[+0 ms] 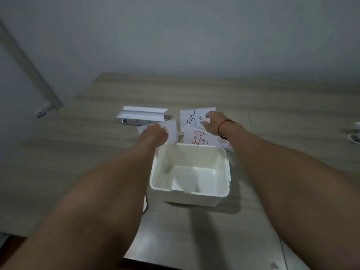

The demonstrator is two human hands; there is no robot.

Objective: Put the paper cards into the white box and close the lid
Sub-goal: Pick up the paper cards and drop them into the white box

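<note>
White paper under both hands right now! Left hand [154,133] is pressed down on a paper card [169,129] just above the box's upper-left corner, fingers curled over the sheet, though whether that grip has actually closed on the card I cannot tell (the knuckles hide the fingertips). Right hand [212,122] sits a little higher and to the right, its grip spread apart, fingertips touching a card with dark handwriting [191,118], nothing clamped. A red string bracelet [224,126] circles that wrist.

Working outward: just below the right hand lies a card with red handwriting [198,138], its lower edge tucked behind the box's far rim, and one more card corner [227,144] peeks out beside the right forearm. So the cards are all clustered at frame centre, on the tabletop, just beyond the box.

White box [190,174] stands open in the lower middle of the frame, between the two forearms, its interior bare and glossy. Upper left of the cards, a white lid [143,114] rests on top of a white power strip [134,121], well apart from the box. A dark cable [145,205] curls out from under the left forearm. Wood-grain tabletop [272,106] carries everything, grey wall [175,36] behind it.
</note>
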